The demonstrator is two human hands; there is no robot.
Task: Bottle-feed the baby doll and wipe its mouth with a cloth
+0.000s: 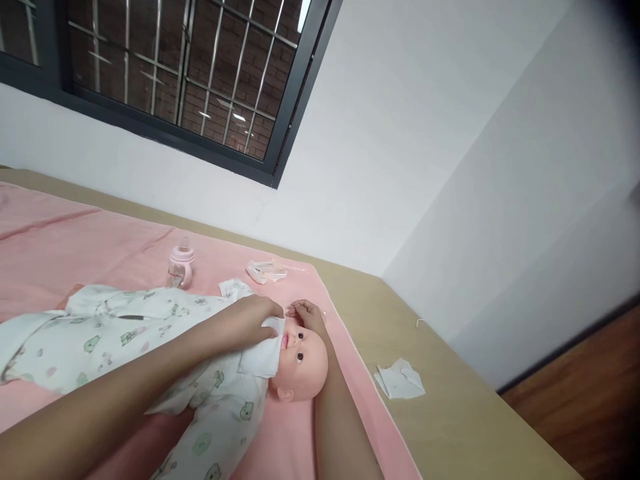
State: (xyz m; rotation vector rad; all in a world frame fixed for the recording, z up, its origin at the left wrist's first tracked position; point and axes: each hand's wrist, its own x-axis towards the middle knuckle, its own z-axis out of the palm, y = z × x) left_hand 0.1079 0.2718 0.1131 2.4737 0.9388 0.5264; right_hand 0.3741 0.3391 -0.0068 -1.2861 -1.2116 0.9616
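Note:
A baby doll (305,363) lies on its back, dressed in a white outfit with green animal prints (130,333). A folded white cloth (263,357) sits at its neck, under the chin. My left hand (253,320) reaches across the doll's chest, its thumb and fingers closed on the upper part of that cloth. Past the top of the doll's head comes my right arm, and my right hand (307,313) rests beside the far side of the face. Its fingers are loosely bent and apart, with nothing visible in them.
A pink baby bottle (183,263) with a handle stands on the pink sheet (125,243). Near the sheet's far corner lies a clear plastic packet (267,271). A crumpled white cloth (400,379) is on the tan surface (450,413) at right. A barred window (200,73) is above.

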